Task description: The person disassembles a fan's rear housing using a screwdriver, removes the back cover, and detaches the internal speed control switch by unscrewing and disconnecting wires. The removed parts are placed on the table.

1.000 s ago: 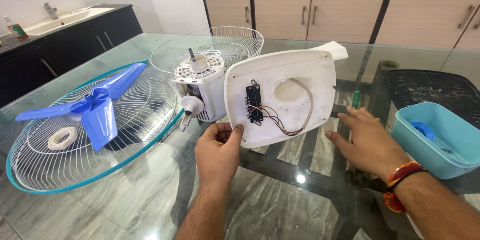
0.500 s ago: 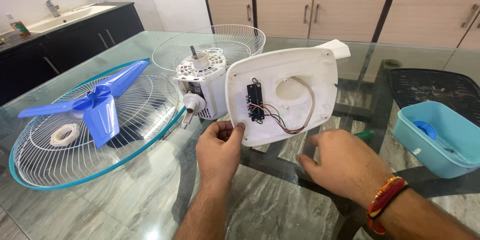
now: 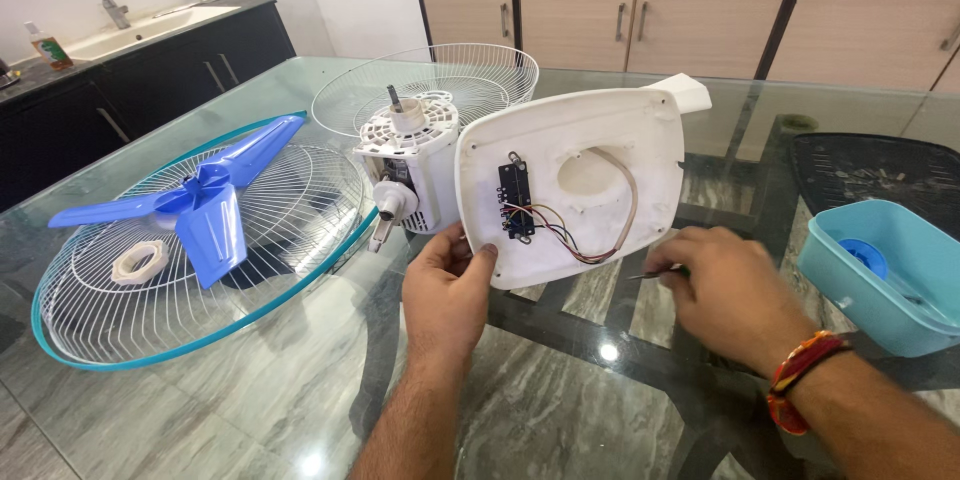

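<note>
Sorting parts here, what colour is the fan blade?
Blue; the fan blade shows in the head view.

Bright, even room light is washing over my sharp view, and ceiling lamps are glaring off the glass table (image 3: 600, 352) near its front edge.

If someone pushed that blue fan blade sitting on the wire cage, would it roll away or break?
The blue fan blade probably would not roll: its three flat wings lie spread on the front wire guard. It looks like thin plastic, so likely light and a bit bendy. It might slide on the smooth wires, though the guard's teal rim should stop it.
</note>
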